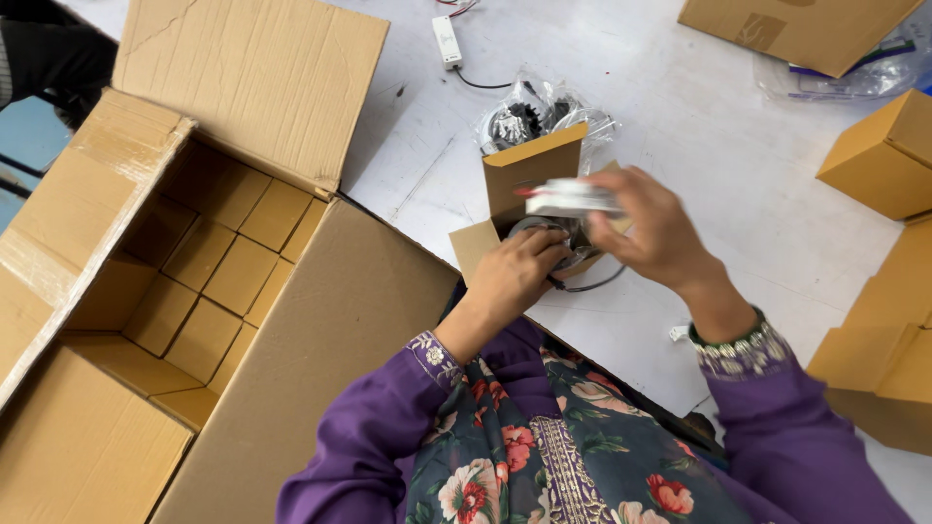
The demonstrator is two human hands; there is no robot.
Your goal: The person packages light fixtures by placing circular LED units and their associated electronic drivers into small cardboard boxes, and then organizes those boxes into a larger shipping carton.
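We see a large open brown carton (194, 281) at left, packed with small brown boxes (209, 306); a small open box (529, 175) at centre, closed ones (879, 155) at right, and clear plastic bags (544, 107) beyond

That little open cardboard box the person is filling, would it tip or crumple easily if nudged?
The small open box is thin cardboard with its flaps up, so it probably flexes and dents under a squeeze. It looks light for its size and would likely slide on the smooth white table. The left hand steadying it while the right hand loads suggests it tips readily.
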